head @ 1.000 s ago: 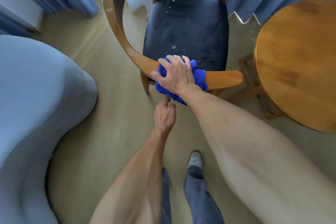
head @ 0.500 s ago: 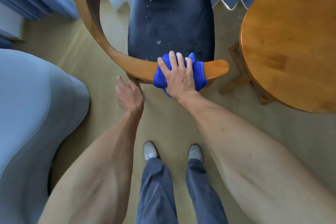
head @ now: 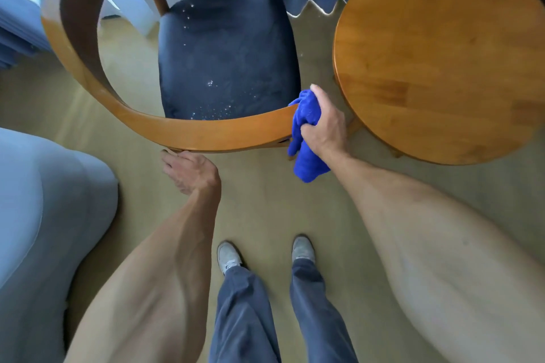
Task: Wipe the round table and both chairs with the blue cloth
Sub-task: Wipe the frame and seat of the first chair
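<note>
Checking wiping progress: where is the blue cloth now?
Head view, right of centre: the blue cloth is bunched in the right hand at the chair's armrest end, beside the round table.

No readable text, labels, brands, numbers or signs anywhere in view.

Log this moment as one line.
right hand grips blue cloth at chair backrest end | left hand under backrest
</note>
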